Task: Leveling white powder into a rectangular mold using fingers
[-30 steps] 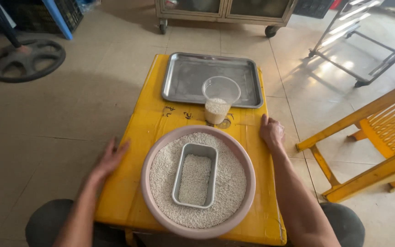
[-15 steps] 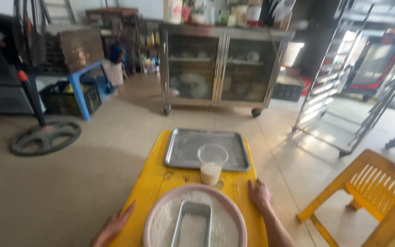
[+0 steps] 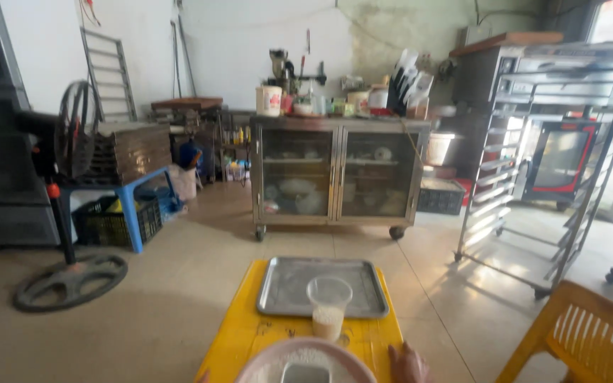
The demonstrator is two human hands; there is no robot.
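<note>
Only the bottom of the head view shows the low yellow table (image 3: 246,335). On it lies a flat metal tray (image 3: 285,284). A clear plastic cup (image 3: 328,306), partly filled with something white, stands at the tray's near edge. The rim of a pink bowl (image 3: 267,363) of white grains shows at the bottom edge, and the top of a small metal loaf tin (image 3: 305,373) sits in it. My right hand (image 3: 407,365) rests flat on the table to the right of the bowl and holds nothing. My left hand is below the frame.
A wheeled steel cabinet with glass doors (image 3: 335,177) stands straight ahead. A tall metal rack trolley (image 3: 533,177) is at the right, with a yellow chair (image 3: 583,340) near it. On the left are a floor fan (image 3: 72,213), a blue stool (image 3: 129,206) and a black crate (image 3: 111,223).
The view has tilted up from the table to the room. The bowl and both hands have slid to the bottom edge, and my left hand has dropped out of sight.
</note>
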